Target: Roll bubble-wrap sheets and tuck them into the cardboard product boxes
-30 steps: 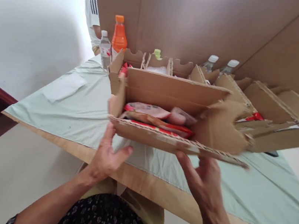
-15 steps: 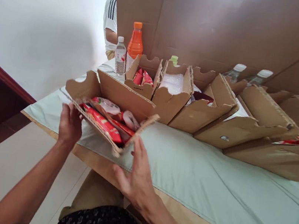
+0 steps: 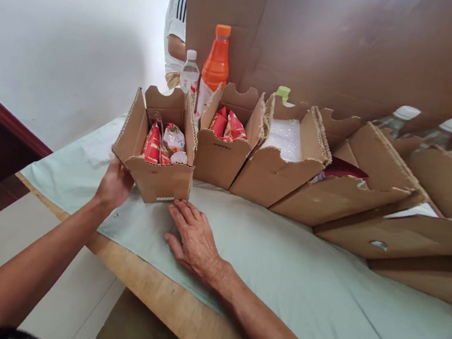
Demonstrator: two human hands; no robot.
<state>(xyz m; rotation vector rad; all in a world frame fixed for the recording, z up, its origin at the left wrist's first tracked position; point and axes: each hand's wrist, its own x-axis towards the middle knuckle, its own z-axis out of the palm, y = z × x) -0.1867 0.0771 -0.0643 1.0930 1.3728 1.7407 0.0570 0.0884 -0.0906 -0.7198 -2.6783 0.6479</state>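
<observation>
An open cardboard box (image 3: 155,179) with red and white snack packets (image 3: 164,144) stands at the left end of a row of similar boxes on the table. My left hand (image 3: 114,185) presses against the box's left lower side, fingers partly hidden behind it. My right hand (image 3: 194,240) lies flat on the pale green cloth (image 3: 281,257), fingers stretched out, fingertips just below the box's front right corner. It holds nothing.
More open boxes sit to the right: one with red packets (image 3: 221,157), one with bubble wrap (image 3: 279,166), others leaning. An orange bottle (image 3: 215,66) and a water bottle (image 3: 189,76) stand behind. A tall cardboard sheet (image 3: 355,41) backs the row. A person's striped sleeve (image 3: 176,20) shows beyond.
The box, held tilted in both hands before, now stands upright on the table at the row's left end. My right hand has let go and lies flat on the cloth.
</observation>
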